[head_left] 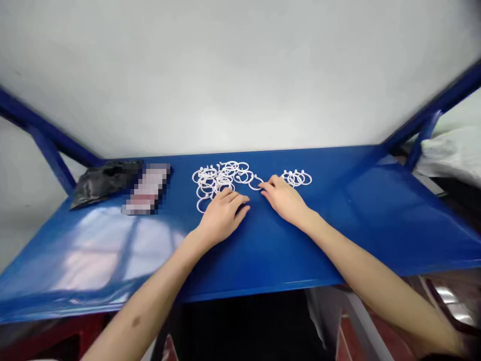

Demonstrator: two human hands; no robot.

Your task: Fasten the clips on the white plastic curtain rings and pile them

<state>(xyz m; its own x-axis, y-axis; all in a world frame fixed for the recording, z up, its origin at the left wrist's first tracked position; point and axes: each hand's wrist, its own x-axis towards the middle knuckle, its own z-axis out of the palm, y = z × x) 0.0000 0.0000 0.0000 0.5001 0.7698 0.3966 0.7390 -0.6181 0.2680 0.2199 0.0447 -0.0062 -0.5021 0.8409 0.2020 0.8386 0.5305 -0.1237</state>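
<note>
A loose pile of several white plastic rings (218, 178) lies on the blue table (356, 210) near its back edge. A smaller stack of white rings (298, 177) lies to the right of it. My left hand (223, 213) rests palm down at the near edge of the big pile, fingers stretched out and touching the rings. My right hand (283, 198) lies flat between the two groups, its fingertips on a single ring (256, 183) at the pile's right side. Neither hand grips anything that I can see.
A crumpled black bag (103, 181) and a blurred-out flat item (147, 189) lie at the back left of the table. Blue frame struts (52, 145) rise at both sides. A white wall stands behind. White bags (454, 150) sit off to the right.
</note>
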